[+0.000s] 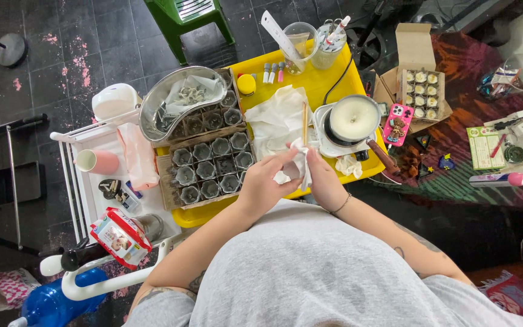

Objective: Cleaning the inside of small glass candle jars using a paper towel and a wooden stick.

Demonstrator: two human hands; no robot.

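My left hand [266, 183] and my right hand [323, 179] meet over the near edge of the yellow table [328, 75]. Both close on a crumpled white tissue [296, 166] between them. What the tissue wraps is hidden. Just beyond my hands lies a spread white paper towel [276, 118] with a thin wooden stick [304, 123] on it. To the right stands a small pot of white wax [352, 118] on a white base. A cardboard tray of grey cups [210, 163] lies to the left of my hands.
A metal bowl [180, 100] rests on the tray's far end. A pink phone [398, 123], a box of small candles [420, 94], glass jars [301, 39] and a white rack with a pink cup [98, 161] surround the table. A green stool [189, 18] stands beyond.
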